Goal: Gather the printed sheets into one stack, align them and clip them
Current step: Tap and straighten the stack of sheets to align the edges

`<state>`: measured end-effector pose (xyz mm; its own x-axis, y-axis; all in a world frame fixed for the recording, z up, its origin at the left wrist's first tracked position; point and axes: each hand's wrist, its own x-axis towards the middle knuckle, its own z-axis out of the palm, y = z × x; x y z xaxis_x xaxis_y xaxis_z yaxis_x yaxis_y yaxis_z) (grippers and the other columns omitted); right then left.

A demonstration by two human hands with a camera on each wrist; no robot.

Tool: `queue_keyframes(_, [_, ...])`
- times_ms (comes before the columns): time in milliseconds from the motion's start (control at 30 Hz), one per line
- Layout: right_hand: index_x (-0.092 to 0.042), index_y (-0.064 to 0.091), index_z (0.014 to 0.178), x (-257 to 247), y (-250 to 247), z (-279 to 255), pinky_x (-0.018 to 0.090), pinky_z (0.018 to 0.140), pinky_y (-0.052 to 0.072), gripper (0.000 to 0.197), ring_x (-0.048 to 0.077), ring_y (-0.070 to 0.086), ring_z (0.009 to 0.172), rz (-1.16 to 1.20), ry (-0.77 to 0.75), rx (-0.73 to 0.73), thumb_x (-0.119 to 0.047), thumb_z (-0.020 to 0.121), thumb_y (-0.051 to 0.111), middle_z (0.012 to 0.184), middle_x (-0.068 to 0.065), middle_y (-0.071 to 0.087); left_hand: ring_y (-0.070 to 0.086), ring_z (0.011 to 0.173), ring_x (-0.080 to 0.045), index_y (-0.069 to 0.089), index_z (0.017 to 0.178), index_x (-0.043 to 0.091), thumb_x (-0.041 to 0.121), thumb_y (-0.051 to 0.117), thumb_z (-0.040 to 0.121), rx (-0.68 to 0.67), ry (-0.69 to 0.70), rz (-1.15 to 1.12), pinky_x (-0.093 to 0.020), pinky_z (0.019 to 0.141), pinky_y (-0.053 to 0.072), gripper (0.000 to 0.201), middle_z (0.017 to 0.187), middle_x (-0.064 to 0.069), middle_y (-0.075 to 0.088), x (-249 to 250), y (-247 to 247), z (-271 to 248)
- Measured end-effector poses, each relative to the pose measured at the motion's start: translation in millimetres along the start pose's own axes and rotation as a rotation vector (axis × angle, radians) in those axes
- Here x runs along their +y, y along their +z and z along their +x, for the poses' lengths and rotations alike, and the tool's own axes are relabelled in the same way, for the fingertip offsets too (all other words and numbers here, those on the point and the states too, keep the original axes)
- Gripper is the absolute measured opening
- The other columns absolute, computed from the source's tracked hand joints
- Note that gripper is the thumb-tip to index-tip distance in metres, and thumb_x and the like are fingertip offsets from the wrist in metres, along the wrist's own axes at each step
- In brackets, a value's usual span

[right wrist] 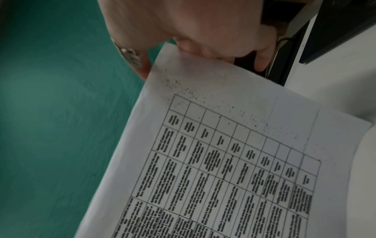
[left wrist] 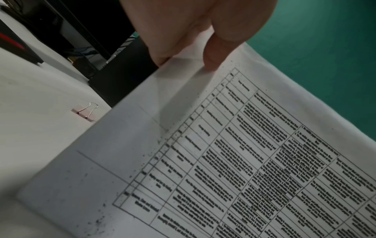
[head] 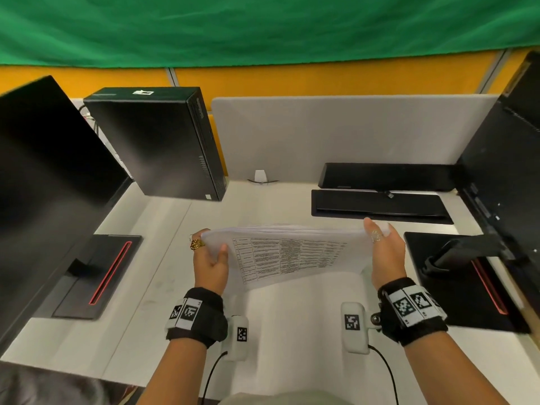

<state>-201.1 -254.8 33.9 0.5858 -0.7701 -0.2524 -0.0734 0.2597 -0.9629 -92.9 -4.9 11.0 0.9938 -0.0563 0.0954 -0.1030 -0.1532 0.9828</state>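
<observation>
A stack of printed sheets [head: 292, 255] with a table of text on the front stands tilted on its lower edge on the white desk [head: 292, 323]. My left hand [head: 209, 258] grips its left edge, thumb on the front. My right hand [head: 385, 252] holds the right edge. The left wrist view shows the sheets [left wrist: 223, 161] under my left hand [left wrist: 193, 32], with a pale binder clip [left wrist: 85, 111] lying on the desk beyond. The right wrist view shows my right hand [right wrist: 193, 27] curled over the top corner of the sheets [right wrist: 223, 161]. The clip [head: 261, 177] lies at the divider's foot.
A black desktop computer [head: 152, 141] stands at the back left. Dark monitors on red-lined stands [head: 96, 276] [head: 461, 282] flank the desk. Two long black bars [head: 380, 206] lie behind the sheets. A grey divider [head: 350, 133] closes the back.
</observation>
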Motion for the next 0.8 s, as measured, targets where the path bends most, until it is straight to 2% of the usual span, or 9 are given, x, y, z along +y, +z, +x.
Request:
queue_keyframes(67, [-0.019,0.054,0.099,0.0,-0.5,-0.5,0.029,0.065,0.043,0.013,0.024,0.05,0.087,-0.03,-0.035,0.018,-0.028,0.09,0.049,0.079,0.0,0.051,0.053,0.096,-0.025,0.037,0.106,0.013,-0.006,0.049,0.089,-0.013,0.016,-0.011,-0.035,0.083,0.048,0.028,0.091,-0.001,0.053,1.5,-0.6,-1.5])
queue_keyframes(133, [-0.023,0.049,0.075,0.1,-0.5,-3.0,0.026,0.06,0.042,0.017,0.024,0.051,0.081,-0.042,-0.064,0.01,-0.03,0.091,0.047,0.075,0.0,0.05,0.052,0.096,-0.025,0.036,0.105,0.016,-0.005,0.05,0.088,-0.022,0.026,-0.021,-0.036,0.084,0.047,0.031,0.091,0.0,0.051,1.8,-1.3,-2.5])
queue_keyframes(267, [-0.017,0.048,0.082,1.6,3.1,-3.1,0.032,0.069,0.044,0.032,0.018,0.052,0.073,-0.041,-0.036,0.036,-0.049,0.083,0.054,0.077,0.002,0.053,0.053,0.098,-0.027,0.036,0.105,0.015,-0.004,0.05,0.088,-0.02,0.035,-0.004,-0.041,0.086,0.05,0.03,0.102,-0.01,0.051,-1.4,-3.0,-0.7])
queue_keyframes(367, [-0.018,0.048,0.089,2.0,5.4,-1.4,0.034,0.072,0.043,0.027,0.017,0.05,0.074,-0.005,-0.005,0.084,-0.039,0.08,0.062,0.078,0.001,0.052,0.053,0.099,-0.027,0.037,0.105,0.016,-0.003,0.051,0.088,-0.02,0.033,0.001,-0.041,0.086,0.05,0.029,0.104,-0.011,0.051,-3.0,-3.1,0.2])
queue_keyframes(433, [-0.019,0.048,0.079,0.9,6.4,-1.4,0.031,0.066,0.043,0.017,0.02,0.051,0.076,0.018,0.006,0.093,-0.029,0.082,0.062,0.077,0.002,0.051,0.053,0.098,-0.025,0.037,0.103,0.016,-0.003,0.051,0.088,-0.017,0.041,-0.002,-0.038,0.084,0.05,0.028,0.102,-0.01,0.051,-3.1,-2.3,0.2])
queue_keyframes(533, [-0.021,0.047,0.065,0.3,5.6,0.6,0.028,0.062,0.042,0.022,0.023,0.051,0.077,0.027,-0.025,0.076,-0.023,0.086,0.055,0.073,0.002,0.051,0.052,0.094,-0.024,0.039,0.098,0.02,-0.004,0.052,0.087,-0.022,0.072,0.0,-0.025,0.076,0.048,0.029,0.091,-0.002,0.052,-2.4,-3.5,0.4])
queue_keyframes(667, [-0.022,0.051,0.081,4.3,1.1,1.4,0.024,0.062,0.043,0.013,0.019,0.052,0.08,-0.038,-0.155,0.0,-0.015,0.091,0.045,0.087,0.002,0.055,0.053,0.102,-0.026,0.037,0.116,0.012,-0.003,0.054,0.086,-0.055,0.046,-0.017,-0.026,0.081,0.048,0.037,0.108,-0.01,0.051,-9.5,-8.5,4.7])
queue_keyframes(733, [-0.023,0.051,0.079,6.6,0.0,0.8,0.023,0.065,0.041,0.021,0.019,0.051,0.087,-0.065,-0.229,-0.017,-0.015,0.093,0.038,0.093,0.005,0.055,0.053,0.102,-0.025,0.038,0.115,0.011,-0.004,0.051,0.087,-0.063,0.036,-0.008,-0.025,0.082,0.048,0.034,0.107,-0.009,0.051,-10.3,-8.7,5.7])
queue_keyframes(800, [-0.019,0.051,0.086,5.6,0.7,-0.8,0.022,0.065,0.04,0.018,0.014,0.051,0.08,-0.042,-0.257,-0.044,-0.018,0.095,0.036,0.087,0.001,0.054,0.054,0.098,-0.025,0.041,0.11,0.011,-0.004,0.048,0.089,-0.056,0.025,-0.011,-0.03,0.083,0.05,0.026,0.103,-0.01,0.054,-9.0,-7.6,5.8])
